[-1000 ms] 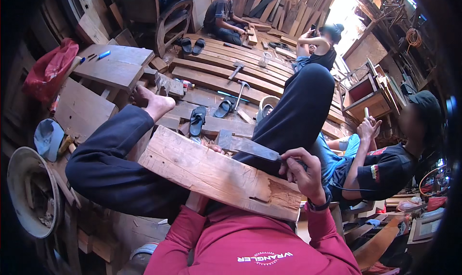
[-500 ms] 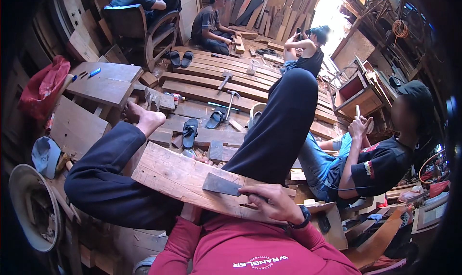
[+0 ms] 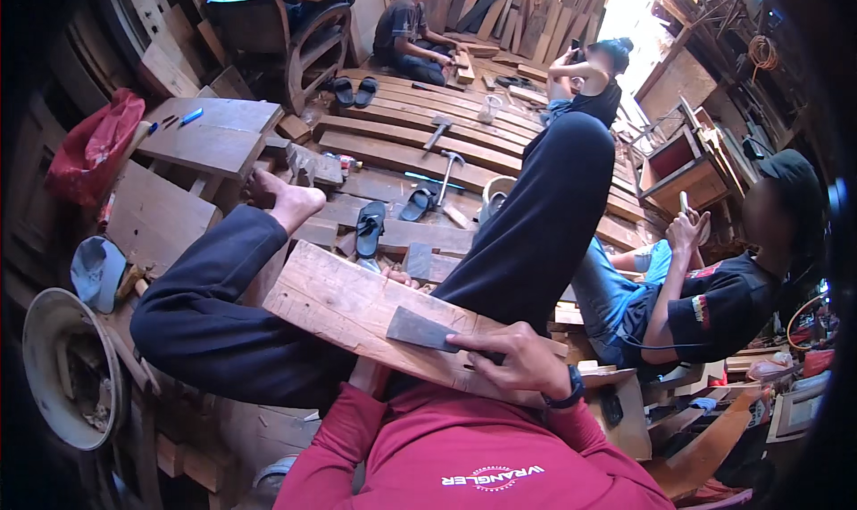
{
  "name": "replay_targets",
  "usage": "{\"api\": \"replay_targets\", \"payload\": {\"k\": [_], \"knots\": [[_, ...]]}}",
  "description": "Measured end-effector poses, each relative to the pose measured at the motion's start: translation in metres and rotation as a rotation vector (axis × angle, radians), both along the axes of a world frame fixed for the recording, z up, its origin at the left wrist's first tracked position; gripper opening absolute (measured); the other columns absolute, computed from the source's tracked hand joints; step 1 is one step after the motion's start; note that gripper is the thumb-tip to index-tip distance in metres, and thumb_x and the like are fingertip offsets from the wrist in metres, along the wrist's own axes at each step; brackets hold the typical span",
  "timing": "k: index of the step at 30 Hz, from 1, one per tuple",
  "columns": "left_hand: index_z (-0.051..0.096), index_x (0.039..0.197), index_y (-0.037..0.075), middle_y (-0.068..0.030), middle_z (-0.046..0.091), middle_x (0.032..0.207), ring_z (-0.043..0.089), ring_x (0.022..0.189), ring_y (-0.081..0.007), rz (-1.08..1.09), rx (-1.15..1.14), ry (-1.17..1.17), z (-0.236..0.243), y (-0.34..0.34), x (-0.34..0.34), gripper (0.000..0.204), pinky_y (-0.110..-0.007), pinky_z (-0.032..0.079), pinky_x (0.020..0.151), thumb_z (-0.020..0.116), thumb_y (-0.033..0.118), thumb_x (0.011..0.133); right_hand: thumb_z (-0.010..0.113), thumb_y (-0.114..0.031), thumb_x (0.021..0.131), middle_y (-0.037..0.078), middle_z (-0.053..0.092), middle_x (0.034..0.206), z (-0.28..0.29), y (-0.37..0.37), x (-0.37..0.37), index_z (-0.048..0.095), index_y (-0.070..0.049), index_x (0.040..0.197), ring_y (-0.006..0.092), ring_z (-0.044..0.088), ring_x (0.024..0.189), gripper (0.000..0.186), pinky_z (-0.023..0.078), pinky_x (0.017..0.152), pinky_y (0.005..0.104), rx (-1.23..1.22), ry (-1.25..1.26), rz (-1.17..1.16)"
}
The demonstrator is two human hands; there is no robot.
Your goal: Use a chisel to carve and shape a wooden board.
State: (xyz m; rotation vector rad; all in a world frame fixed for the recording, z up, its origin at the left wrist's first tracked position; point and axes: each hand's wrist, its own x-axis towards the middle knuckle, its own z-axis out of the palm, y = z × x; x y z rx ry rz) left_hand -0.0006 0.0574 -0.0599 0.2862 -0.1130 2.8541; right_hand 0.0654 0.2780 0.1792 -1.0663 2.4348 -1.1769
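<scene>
A rough wooden board (image 3: pixel 339 305) lies tilted across my lap, over my dark trousers. My right hand (image 3: pixel 513 356) is closed on a flat steel blade tool (image 3: pixel 415 329), whose blade rests on the board's face, with my index finger along it. My left hand (image 3: pixel 368 372) comes up beneath the board's lower left part; its fingers are hidden behind the wood. My bare foot (image 3: pixel 295 205) shows beyond the board.
A co-worker (image 3: pixel 705 305) sits close on my right with a phone. Others sit at the back (image 3: pixel 420 50), (image 3: pixel 589 91). Hammers (image 3: pixel 446 175), sandals (image 3: pixel 370 224) and planks (image 3: pixel 420 135) lie ahead. A bucket (image 3: pixel 71 367) stands at left.
A second ago the blade was raised at the board's far edge; it has come down toward me onto the board's face, with my right hand lower and further left.
</scene>
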Motion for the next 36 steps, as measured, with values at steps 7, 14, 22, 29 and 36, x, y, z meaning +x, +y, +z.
{"api": "replay_targets", "payload": {"k": [7,14,22,29,36], "knots": [[0.067,0.09,0.006,-0.0125,0.067,0.092,0.06,0.089,-0.0283,0.057,0.033,-0.118,-0.002,0.002,0.006,0.048,-0.047,0.047,0.09,0.036,0.038,0.108,0.07,0.004,0.08,0.015,0.075,0.096,0.026,0.04,0.0,0.067,0.001,0.113,0.0229,0.075,0.09,0.034,0.058,0.081,0.0328,-0.034,-0.164,-0.224],[0.063,0.084,0.008,-0.0108,0.065,0.087,0.058,0.086,-0.0273,0.031,-0.073,-0.193,0.002,-0.002,0.004,0.048,-0.047,0.048,0.088,0.036,0.039,0.108,0.069,0.006,0.084,0.015,0.076,0.101,0.017,0.042,0.001,0.066,0.002,0.117,0.0224,0.075,0.096,0.034,0.058,0.086,0.0309,-0.171,-0.334,-0.195],[0.063,0.084,0.008,-0.0102,0.064,0.087,0.058,0.086,-0.0268,0.034,-0.124,-0.211,0.001,-0.003,0.004,0.047,-0.047,0.048,0.088,0.035,0.038,0.108,0.074,0.006,0.079,0.015,0.075,0.101,0.022,0.032,-0.002,0.074,-0.001,0.113,0.026,0.074,0.091,0.035,0.057,0.081,0.0338,0.018,-0.115,-0.131],[0.063,0.086,0.01,-0.0087,0.063,0.088,0.058,0.088,-0.0265,-0.1,-0.101,-0.184,-0.028,-0.013,-0.003,0.044,-0.046,0.048,0.089,0.037,0.038,0.108,0.075,0.003,0.084,0.01,0.071,0.089,0.021,0.07,0.002,0.069,0.003,0.106,0.0122,0.068,0.072,0.023,0.053,0.061,0.0258,-0.212,-0.172,-0.321],[0.061,0.085,0.01,-0.008,0.062,0.09,0.057,0.088,-0.0253,0.033,-0.092,-0.203,0.005,-0.004,0.007,0.04,-0.046,0.047,0.089,0.038,0.034,0.108,0.073,-0.003,0.089,0.008,0.065,0.081,0.011,0.06,0.004,0.057,0.002,0.113,0.0099,0.061,0.065,0.03,0.048,0.059,0.0229,-0.448,-0.009,-0.465]]}}
